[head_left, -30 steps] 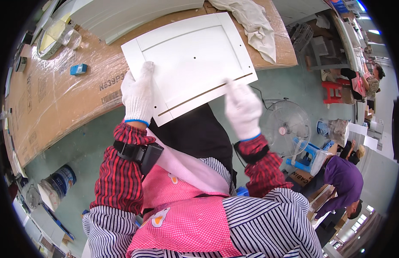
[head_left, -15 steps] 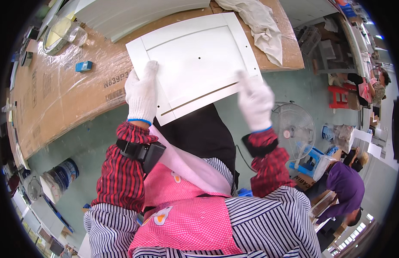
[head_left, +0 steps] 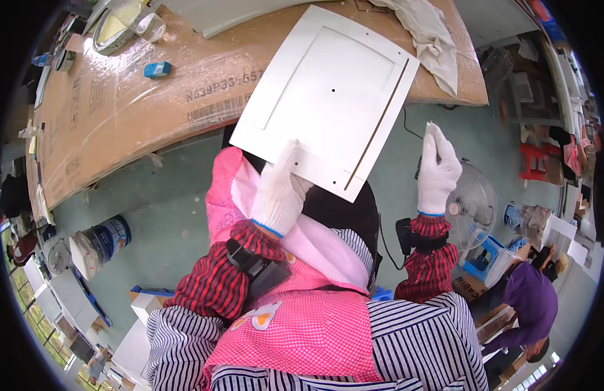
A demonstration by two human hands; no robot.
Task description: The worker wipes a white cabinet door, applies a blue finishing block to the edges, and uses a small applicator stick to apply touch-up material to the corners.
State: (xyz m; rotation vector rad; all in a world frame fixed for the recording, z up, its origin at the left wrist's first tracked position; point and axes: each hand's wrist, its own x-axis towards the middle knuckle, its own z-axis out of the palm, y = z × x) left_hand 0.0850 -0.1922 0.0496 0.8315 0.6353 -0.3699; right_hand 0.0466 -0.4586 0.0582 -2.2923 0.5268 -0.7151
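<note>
A white panel [head_left: 321,98] with a recessed field, a long slot and several small dark holes is held tilted, its far part over the wrapped table. My left hand [head_left: 280,199], in a white knit glove, grips its near edge; the thumb lies on the face and the other fingers go underneath. Away from the panel, to its right, my right hand [head_left: 438,168] is raised in a matching glove. Its fingers and thumb are pressed together at the tips; whatever may be between them is too small to make out.
On the cardboard-covered table [head_left: 145,111] sit a small blue block [head_left: 157,70], a round tin [head_left: 113,32] and a white cloth [head_left: 432,42]. A fan [head_left: 468,205] stands at right, near a person in purple [head_left: 530,296]. A blue bucket [head_left: 113,236] is at left.
The panel has turned clockwise, bringing its slot from the near side to the right. My left hand has shifted right with it; my right hand has moved away from the panel, rightward.
</note>
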